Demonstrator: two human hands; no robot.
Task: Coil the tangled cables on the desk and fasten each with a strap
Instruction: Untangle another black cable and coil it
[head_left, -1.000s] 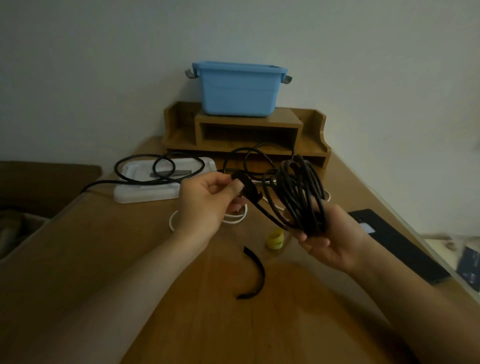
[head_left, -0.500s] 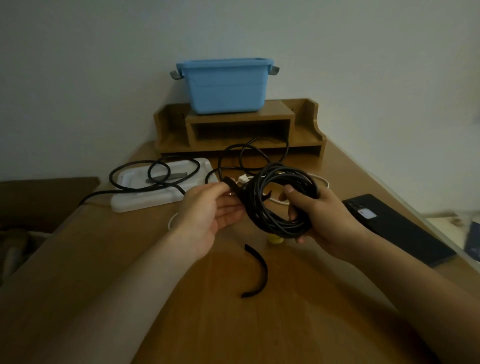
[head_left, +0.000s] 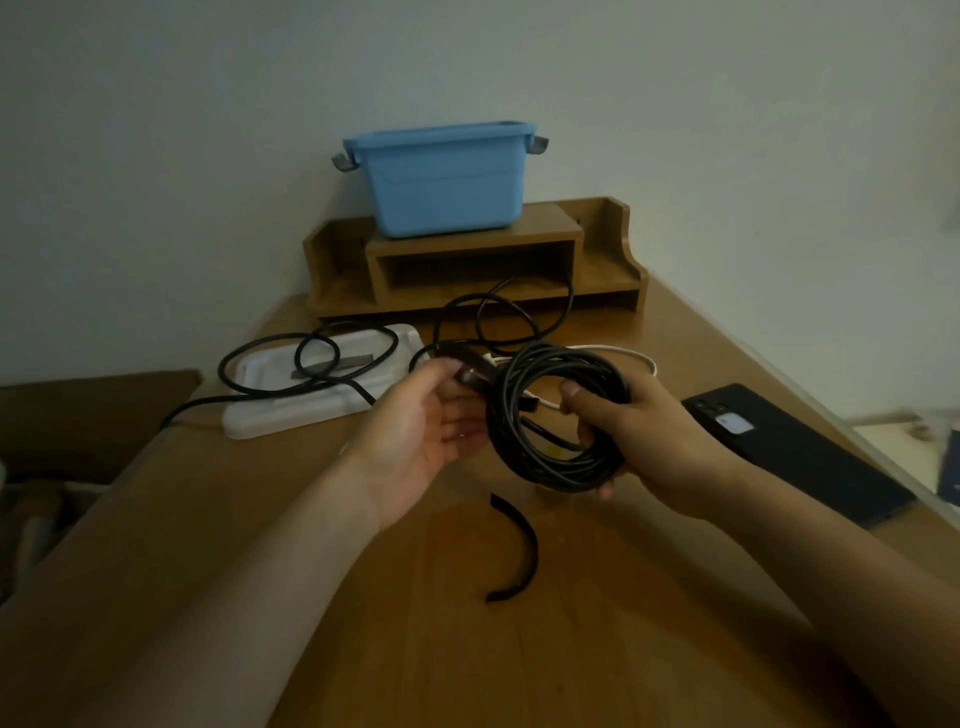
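Observation:
A black cable wound into a round coil (head_left: 524, 457) hangs above the middle of the desk. My right hand (head_left: 639, 436) grips the coil's right side, thumb through the loop. My left hand (head_left: 421, 431) is at the coil's left edge, palm up, and pinches the cable's plug end (head_left: 470, 371) between thumb and fingers. A curved black strap (head_left: 514, 551) lies loose on the desk just below the coil. Another black cable (head_left: 322, 358) sprawls tangled over a white tray and toward the shelf. A white cable (head_left: 618, 353) lies behind the coil.
A white tray (head_left: 291, 410) sits at the left. A wooden shelf (head_left: 467, 270) with a blue tub (head_left: 441, 176) on top stands against the wall. A black phone (head_left: 795, 447) lies near the desk's right edge. Something yellow (head_left: 557, 451) shows through the coil.
The coil has turned from edge-on to facing me as a flat ring. My left hand brought the plug end against the coil, and its palm has opened upward.

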